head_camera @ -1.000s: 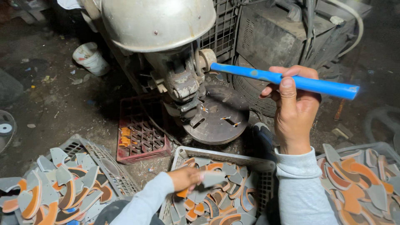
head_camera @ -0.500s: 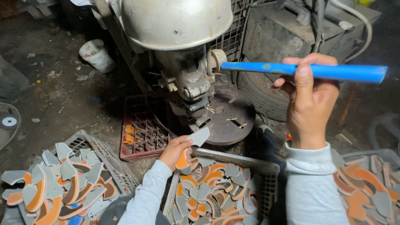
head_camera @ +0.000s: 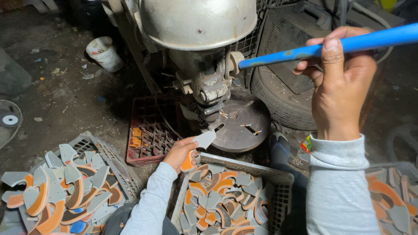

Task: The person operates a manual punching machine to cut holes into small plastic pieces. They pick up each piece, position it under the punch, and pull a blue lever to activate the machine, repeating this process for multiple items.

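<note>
Holding a curved grey-and-orange sole piece (head_camera: 198, 148) in your left hand (head_camera: 179, 153), you are pinching its orange end while its grey tip is reaching just under the press head (head_camera: 208, 93), at the edge of the round steel plate (head_camera: 241, 124). Your right hand (head_camera: 342, 89) is wrapping its fingers firmly around the blue lever handle (head_camera: 331, 45), raised high. By my judgement, you are feeding the piece in, and the next move is calling for seating it squarely under the head before pulling the lever. Nearest you, 1 grey plastic crate (head_camera: 244, 167) is holding a heap of similar pieces; 2 more baskets, left (head_camera: 93, 141) and right (head_camera: 402, 167), are holding the same. Behind sits a red crate (head_camera: 150, 159) with a few orange bits.
</note>
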